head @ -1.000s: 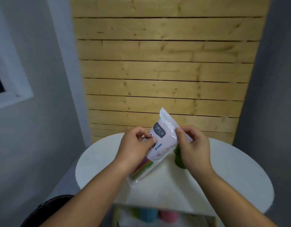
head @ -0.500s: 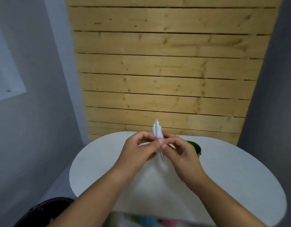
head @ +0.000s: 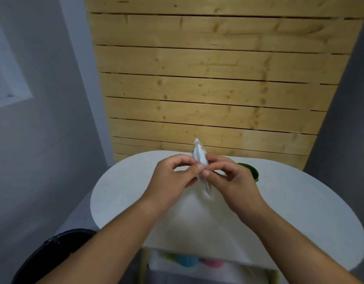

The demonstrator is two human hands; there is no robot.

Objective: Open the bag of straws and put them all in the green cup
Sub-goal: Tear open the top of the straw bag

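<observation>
The clear plastic bag of straws (head: 199, 153) is turned edge-on toward me, its top corner sticking up above my fingers. My left hand (head: 173, 179) pinches one side of the bag near its top. My right hand (head: 230, 181) pinches the opposite side, thumbs almost touching. Both hold it above the round white table (head: 119, 193). The green cup (head: 251, 172) stands on the table just behind my right hand, mostly hidden by it. The straws inside the bag cannot be seen.
A wooden slat wall (head: 207, 89) rises right behind the table. A dark bin (head: 54, 251) sits on the floor at lower left. Under the table's near edge a shelf holds blue (head: 187, 261) and pink (head: 213, 263) cups.
The bag has turned from showing its printed face to edge-on. Both hands have come together at its top. My view has shifted, so the green cup now shows behind my right hand.
</observation>
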